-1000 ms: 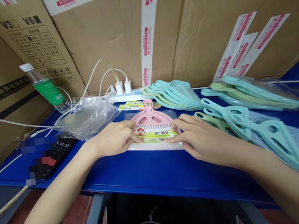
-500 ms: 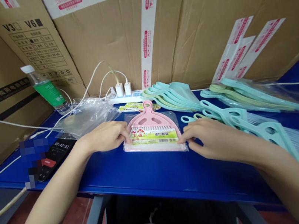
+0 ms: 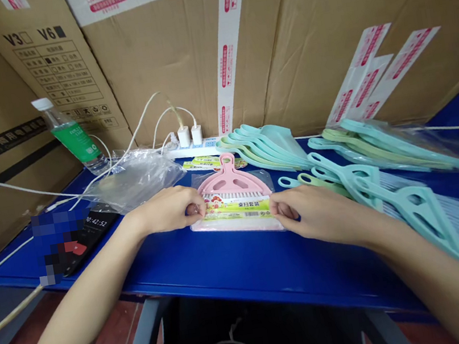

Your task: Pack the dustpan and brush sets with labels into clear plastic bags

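A pink dustpan (image 3: 233,182) with a white-bristled brush (image 3: 239,194) on it lies in a clear plastic bag (image 3: 238,229) on the blue table. Across its lower half runs a yellow-green printed label card (image 3: 237,207). My left hand (image 3: 172,208) is closed in a pinch at the card's left end. At the right end, my right hand (image 3: 307,212) pinches in the same way. Whether bag plastic is also between the fingers, I cannot tell. Loose label cards (image 3: 206,164) lie just behind the dustpan.
Turquoise and green dustpans (image 3: 266,146) are stacked behind, and turquoise brushes (image 3: 416,207) lie at right beside bagged dustpans (image 3: 389,145). At left are empty clear bags (image 3: 139,177), a phone (image 3: 88,239), a water bottle (image 3: 76,140) and cables. A power strip (image 3: 192,150) runs along the cardboard.
Both hands have moved inward and slightly up from the bag's side edges to the label card's ends. Their fingers have closed into pinches. The dustpan lies nearly where it was.
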A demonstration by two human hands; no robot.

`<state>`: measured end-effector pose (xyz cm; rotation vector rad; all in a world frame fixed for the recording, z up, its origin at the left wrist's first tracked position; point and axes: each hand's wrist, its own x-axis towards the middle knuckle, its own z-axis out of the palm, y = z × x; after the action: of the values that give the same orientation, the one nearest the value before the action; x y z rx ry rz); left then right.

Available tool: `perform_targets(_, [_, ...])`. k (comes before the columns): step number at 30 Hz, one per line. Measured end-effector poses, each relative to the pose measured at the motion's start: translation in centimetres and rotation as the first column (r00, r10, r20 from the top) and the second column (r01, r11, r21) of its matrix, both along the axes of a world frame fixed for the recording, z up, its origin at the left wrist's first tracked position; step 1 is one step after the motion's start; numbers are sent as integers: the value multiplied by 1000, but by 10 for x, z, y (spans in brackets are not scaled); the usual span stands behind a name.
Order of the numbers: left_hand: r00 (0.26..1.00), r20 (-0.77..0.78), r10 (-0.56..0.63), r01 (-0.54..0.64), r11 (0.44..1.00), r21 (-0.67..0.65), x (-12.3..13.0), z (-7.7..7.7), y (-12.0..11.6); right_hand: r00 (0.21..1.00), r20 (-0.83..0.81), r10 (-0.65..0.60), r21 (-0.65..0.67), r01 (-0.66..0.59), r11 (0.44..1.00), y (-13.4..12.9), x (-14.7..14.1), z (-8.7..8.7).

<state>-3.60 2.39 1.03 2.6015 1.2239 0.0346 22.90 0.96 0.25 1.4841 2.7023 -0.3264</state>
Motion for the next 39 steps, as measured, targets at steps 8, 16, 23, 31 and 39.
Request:
perform_targets(8, [998,-67,21,-19,999,36,2,0,-1,998,-17,61,136,-58,989,0,4,-9])
perform_targets(16, [964,-207,-169,194,975,109,16,-7,-14,933,-21,360,381,-325,865,-6,-2,-13])
perform_targets(23, [943,-298,-146,192,973,131,21,-6,-16,914,-63,401,267,-372,889,-7,-8,-15])
perform_targets(31, [960,-213,-182,210,970,119,16,-6,-11,937,-88,338,282,-302,910,-7,-9,-15])
perform_targets(39, [976,-185,-114,137,984,114,10,0,-10,944,-127,305,267,-264,927,-5,-3,-18])
